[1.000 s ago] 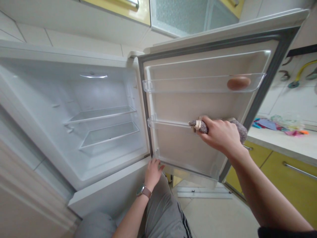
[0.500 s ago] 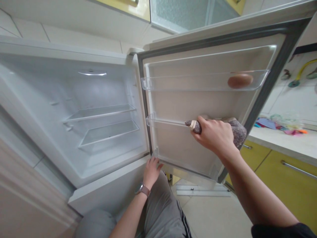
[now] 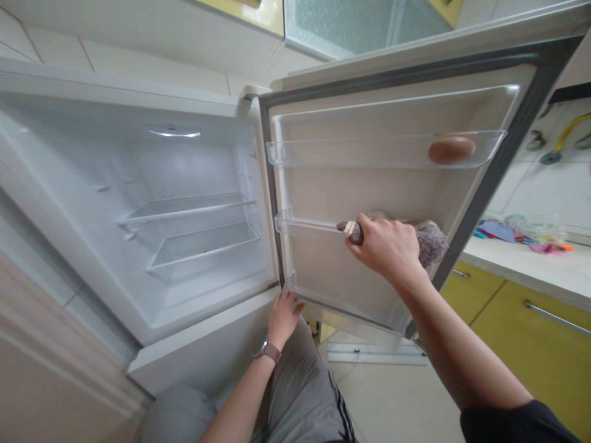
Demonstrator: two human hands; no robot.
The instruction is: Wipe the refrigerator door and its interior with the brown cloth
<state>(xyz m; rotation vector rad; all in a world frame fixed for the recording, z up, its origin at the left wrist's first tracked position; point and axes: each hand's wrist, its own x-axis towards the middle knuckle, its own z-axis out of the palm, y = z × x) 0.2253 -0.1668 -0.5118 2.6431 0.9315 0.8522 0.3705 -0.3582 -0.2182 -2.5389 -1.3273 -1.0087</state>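
Head view: R hand [image 3: 388, 247] is gripping a bunched speckled cloth [image 3: 432, 243] by the open fridge door's [image 3: 332, 191] mid rack [image 3: 309, 224], scene right; L hand [image 3: 282, 319] is resting, fingers loose, nr its lower hinge end. Door work's prob. underway; can't tell what's done vs. remaining.

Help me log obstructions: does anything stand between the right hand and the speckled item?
Nothing visible does: the right hand is wrapped directly around the speckled item, which shows on both sides of the grip.

Fuzzy cloth [image 3: 431, 245], clear smooth plastic door shelf [image 3: 351, 155], glossy yellow cabinet [image 3: 545, 351]
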